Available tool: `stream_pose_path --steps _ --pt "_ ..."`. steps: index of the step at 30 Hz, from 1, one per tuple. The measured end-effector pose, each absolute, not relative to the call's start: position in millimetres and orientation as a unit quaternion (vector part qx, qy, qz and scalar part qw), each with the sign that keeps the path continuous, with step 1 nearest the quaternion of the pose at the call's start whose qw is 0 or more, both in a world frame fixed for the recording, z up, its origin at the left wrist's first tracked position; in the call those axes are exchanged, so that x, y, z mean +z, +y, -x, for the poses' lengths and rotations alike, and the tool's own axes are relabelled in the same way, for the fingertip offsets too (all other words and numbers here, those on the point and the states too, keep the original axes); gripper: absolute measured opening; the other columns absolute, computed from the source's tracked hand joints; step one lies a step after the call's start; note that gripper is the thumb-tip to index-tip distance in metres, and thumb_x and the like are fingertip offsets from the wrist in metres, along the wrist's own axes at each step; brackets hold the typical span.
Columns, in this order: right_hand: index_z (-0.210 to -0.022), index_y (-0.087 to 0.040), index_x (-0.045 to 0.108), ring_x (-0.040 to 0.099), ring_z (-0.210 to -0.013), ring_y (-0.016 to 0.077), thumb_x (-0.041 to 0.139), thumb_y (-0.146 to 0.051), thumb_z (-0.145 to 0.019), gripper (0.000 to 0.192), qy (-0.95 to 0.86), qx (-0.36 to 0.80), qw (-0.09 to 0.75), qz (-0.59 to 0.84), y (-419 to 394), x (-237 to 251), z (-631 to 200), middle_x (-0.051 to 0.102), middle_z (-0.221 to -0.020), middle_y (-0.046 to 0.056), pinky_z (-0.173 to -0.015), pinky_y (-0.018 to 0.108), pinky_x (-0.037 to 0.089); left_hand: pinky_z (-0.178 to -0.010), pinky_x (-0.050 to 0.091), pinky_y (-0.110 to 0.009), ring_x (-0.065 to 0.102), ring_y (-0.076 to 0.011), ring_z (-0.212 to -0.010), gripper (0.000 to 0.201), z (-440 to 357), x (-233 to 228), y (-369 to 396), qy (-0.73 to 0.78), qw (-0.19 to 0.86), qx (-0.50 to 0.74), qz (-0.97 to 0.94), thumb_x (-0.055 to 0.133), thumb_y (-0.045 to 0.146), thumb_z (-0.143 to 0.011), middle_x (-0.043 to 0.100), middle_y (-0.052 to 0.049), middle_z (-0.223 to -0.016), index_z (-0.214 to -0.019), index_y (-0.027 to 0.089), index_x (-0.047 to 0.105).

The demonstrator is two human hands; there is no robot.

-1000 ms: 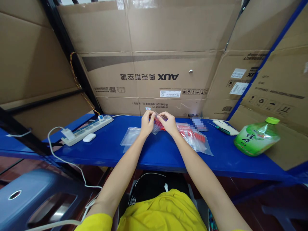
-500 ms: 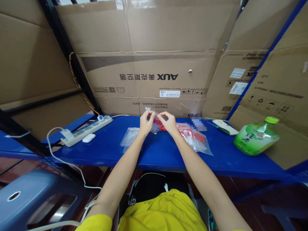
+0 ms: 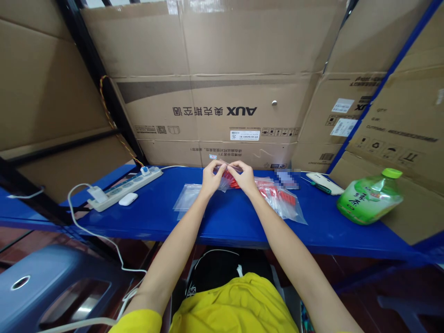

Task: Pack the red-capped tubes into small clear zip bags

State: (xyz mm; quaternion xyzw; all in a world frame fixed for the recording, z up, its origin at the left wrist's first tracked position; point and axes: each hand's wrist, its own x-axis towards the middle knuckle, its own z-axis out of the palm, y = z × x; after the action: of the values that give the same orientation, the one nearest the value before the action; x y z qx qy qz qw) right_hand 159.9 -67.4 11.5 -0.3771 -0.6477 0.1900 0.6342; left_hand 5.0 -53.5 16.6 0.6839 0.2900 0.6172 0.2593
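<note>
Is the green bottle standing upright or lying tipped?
Tipped. The green bottle lies slanted on the blue shelf, its cap pointing up and right.

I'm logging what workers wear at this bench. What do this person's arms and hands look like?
Both forearms are bare, with no gloves, watch or rings visible on the left hand or right hand. Short yellow sleeves of a yellow shirt show at the frame's bottom.

Even, soft indoor light, faint shadows, sharp centre, strong wide-angle bending at the edges.
</note>
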Motion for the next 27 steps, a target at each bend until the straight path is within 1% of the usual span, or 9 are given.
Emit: stream_pose_path --steps 4,8,11,16,19,23,27 --pt "-0.085 -0.020 0.070 0.068 -0.085 0.0218 0.067 -0.049 -0.087 0.029 -0.652 0.191 0.623 0.387 -68.1 12.3 -161.1 0.075 -0.088 0.005 -0.084 0.033 0.053 -0.080 0.049 -0.029 0.065 -0.0182 -0.085 0.029 -3.2 16.8 -51.8 0.293 0.251 0.619 -0.684 0.066 0.047 -0.093 0.074 -0.006 -0.092 -0.086 0.019 0.069" --pt "-0.084 -0.020 0.069 0.068 -0.086 0.0215 0.066 -0.048 -0.087 0.028 -0.651 0.188 0.625 0.389 -69.0 13.7 -162.2 0.074 -0.089 0.005 -0.085 0.033 0.052 -0.080 0.049 -0.029 0.066 -0.0172 -0.083 0.028 -3.4 15.9 -51.3 0.281 0.257 0.603 -0.700 0.067 0.045 -0.093 0.074 -0.005 -0.091 -0.088 0.018 0.070" --pt "-0.086 -0.020 0.070 0.068 -0.085 0.0213 0.068 -0.050 -0.084 0.030 -0.637 0.215 0.632 0.385 -67.5 13.3 -161.1 0.074 -0.089 0.005 -0.083 0.033 0.053 -0.080 0.049 -0.029 0.065 -0.0172 -0.082 0.027 -3.5 15.3 -49.6 0.282 0.262 0.605 -0.697 0.069 0.044 -0.092 0.074 -0.005 -0.089 -0.087 0.018 0.070" --pt "-0.088 -0.019 0.070 0.066 -0.081 0.0207 0.072 -0.053 -0.081 0.034 -0.602 0.254 0.657 0.376 -64.4 12.2 -159.5 0.073 -0.086 0.004 -0.080 0.032 0.053 -0.084 0.050 -0.030 0.065 -0.0179 -0.084 0.033 -1.6 14.4 -45.0 0.296 0.277 0.629 -0.664 0.070 0.050 -0.089 0.073 -0.005 -0.090 -0.088 0.017 0.069" --pt "-0.085 -0.019 0.069 0.065 -0.081 0.0206 0.071 -0.055 -0.080 0.036 -0.597 0.268 0.658 0.372 -63.2 12.0 -160.7 0.072 -0.085 0.004 -0.079 0.032 0.053 -0.087 0.050 -0.031 0.065 -0.0186 -0.087 0.035 -1.1 13.2 -43.6 0.293 0.303 0.628 -0.654 0.072 0.051 -0.087 0.074 -0.006 -0.092 -0.089 0.016 0.070" --pt "-0.087 -0.020 0.070 0.066 -0.082 0.0207 0.070 -0.058 -0.080 0.039 -0.601 0.275 0.650 0.375 -62.4 11.9 -162.0 0.073 -0.086 0.004 -0.081 0.032 0.053 -0.088 0.051 -0.033 0.067 -0.0205 -0.090 0.037 -2.0 12.6 -45.2 0.294 0.374 0.601 -0.642 0.077 0.052 -0.083 0.076 -0.007 -0.096 -0.094 0.017 0.075" --pt "-0.087 -0.020 0.072 0.067 -0.086 0.0215 0.073 -0.058 -0.079 0.039 -0.603 0.289 0.646 0.369 -63.1 11.8 -160.7 0.075 -0.089 0.005 -0.084 0.033 0.053 -0.093 0.051 -0.036 0.069 -0.0238 -0.096 0.036 -2.7 13.6 -47.0 0.294 0.381 0.585 -0.653 0.081 0.051 -0.080 0.077 -0.010 -0.098 -0.090 0.016 0.078"
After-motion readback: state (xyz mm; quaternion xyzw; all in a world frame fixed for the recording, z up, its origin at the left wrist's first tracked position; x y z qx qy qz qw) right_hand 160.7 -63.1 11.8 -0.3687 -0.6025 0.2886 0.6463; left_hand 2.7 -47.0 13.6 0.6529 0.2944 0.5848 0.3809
